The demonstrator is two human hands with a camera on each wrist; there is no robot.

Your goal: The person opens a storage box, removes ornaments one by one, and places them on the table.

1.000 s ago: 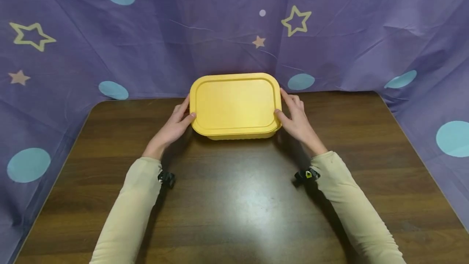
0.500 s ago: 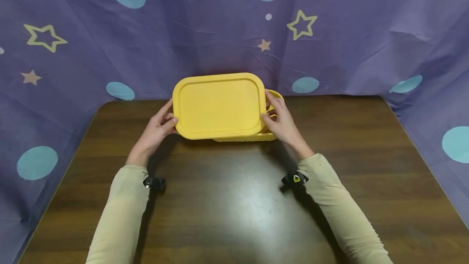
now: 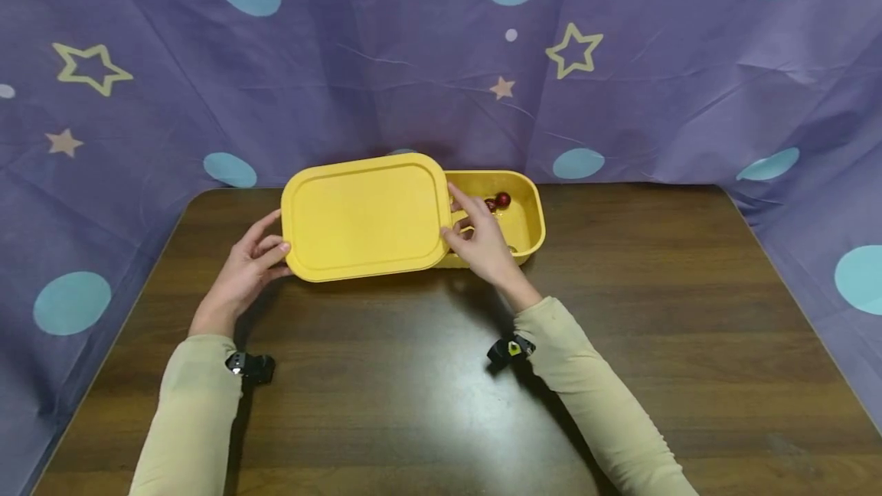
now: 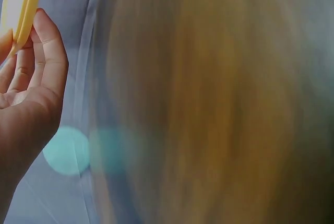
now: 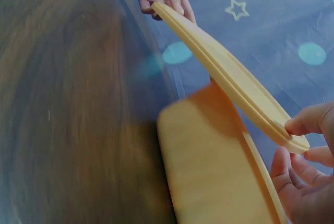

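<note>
A yellow rectangular lid (image 3: 365,219) with rounded corners is held up between both hands in the head view. My left hand (image 3: 243,270) pinches its left edge, thumb on top. On the opposite edge, my right hand (image 3: 485,243) grips with thumb above and fingers below, as the right wrist view also shows. Beneath the lid stands a yellow box (image 3: 529,224), its right part uncovered and its left part hidden. Small dark red round things (image 3: 502,200) lie inside it. In the right wrist view the lid (image 5: 229,75) tilts clear above the box wall (image 5: 209,151).
The box stands at the back of a brown wooden table (image 3: 413,373). Behind it hangs a purple curtain (image 3: 413,44) with stars and teal spots. Each wrist wears a small black camera, such as the one at the right sleeve (image 3: 511,349).
The lid has come off the box and moved left and toward me with both hands on it. The right part of the box and the red things inside now show.
</note>
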